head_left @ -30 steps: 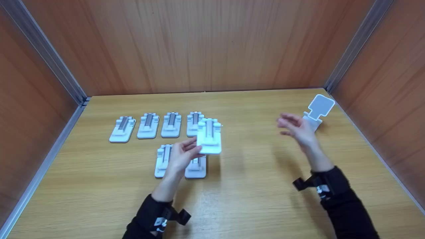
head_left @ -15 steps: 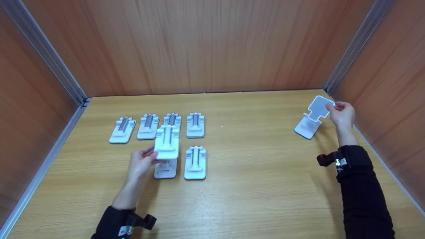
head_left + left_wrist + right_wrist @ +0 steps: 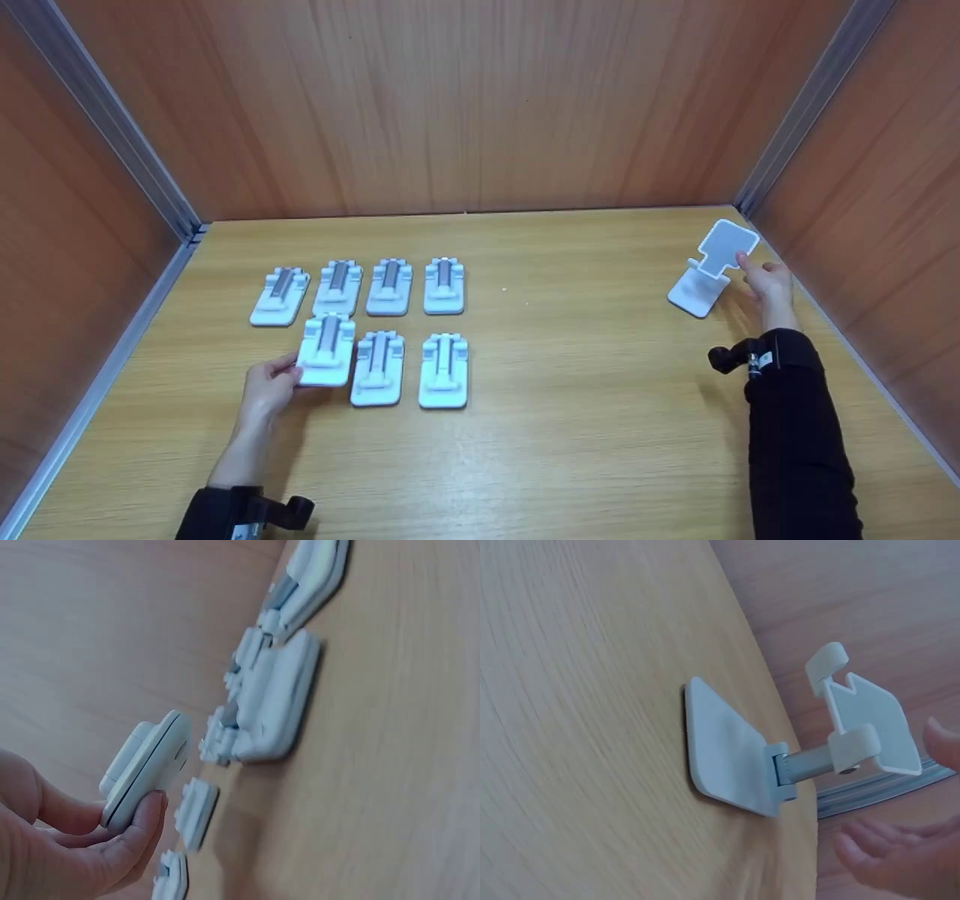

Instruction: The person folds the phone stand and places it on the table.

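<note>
My left hand (image 3: 268, 390) pinches a white folded phone stand (image 3: 325, 351) by its near left corner, thumb on top and fingers beneath. In the left wrist view this phone stand (image 3: 146, 765) is seen edge-on, raised over the table. On the right, an unfolded phone stand (image 3: 697, 291) stands on its base, its holder plate (image 3: 726, 244) tipped up on a hinged arm. Close beside that plate is my right hand (image 3: 769, 289); the right wrist view shows its thumb (image 3: 943, 746) and fingers spread apart, with nothing between them.
Several folded phone stands (image 3: 387, 289) lie in a back row at the left. Two more, a left one (image 3: 376, 371) and a right one (image 3: 442, 373), form a front row. Wooden panels (image 3: 465, 105) wall the table (image 3: 570, 420) at the back and both sides.
My left hand has carried the folded phone stand leftward, past the two front-row stands. My right hand has moved right to the unfolded stand's holder plate, then slightly down along its edge.
</note>
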